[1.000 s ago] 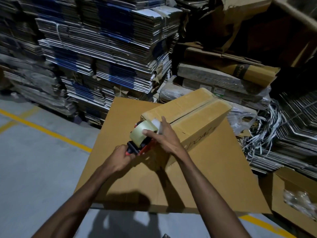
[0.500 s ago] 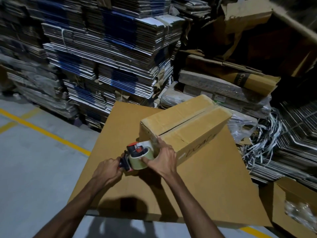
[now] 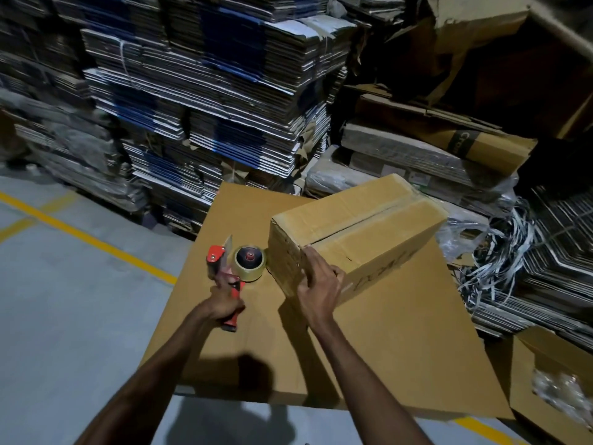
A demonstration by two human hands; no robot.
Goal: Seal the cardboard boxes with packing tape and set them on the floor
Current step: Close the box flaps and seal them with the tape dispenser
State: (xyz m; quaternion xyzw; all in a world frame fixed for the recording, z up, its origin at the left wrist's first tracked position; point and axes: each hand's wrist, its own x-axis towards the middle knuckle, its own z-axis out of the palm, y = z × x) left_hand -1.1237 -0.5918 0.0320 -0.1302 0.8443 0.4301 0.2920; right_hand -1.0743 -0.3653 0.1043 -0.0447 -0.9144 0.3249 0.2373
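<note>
Tape gun pulled clear of box; end strip being pressed down.

Gun [image 3: 236, 266], w/ tape roll [image 3: 249, 263], is gripped by handle in left hand [image 3: 224, 305], now lifted off box [image 3: 356, 239] it touched 0.5 s ago, so strip is judged cut. Right hand [image 3: 319, 285] is laid open, fingers flat, on box's near corner. Box sits on cardboard surface [image 3: 401, 342], not yet on floor; brown, top seam taped.

Matt brown cardboard box [image 3: 359, 232]; glossy clear tape roll [image 3: 249, 263] on a red plastic dispenser [image 3: 224, 277]; smooth grey floor [image 3: 70, 300].
</note>
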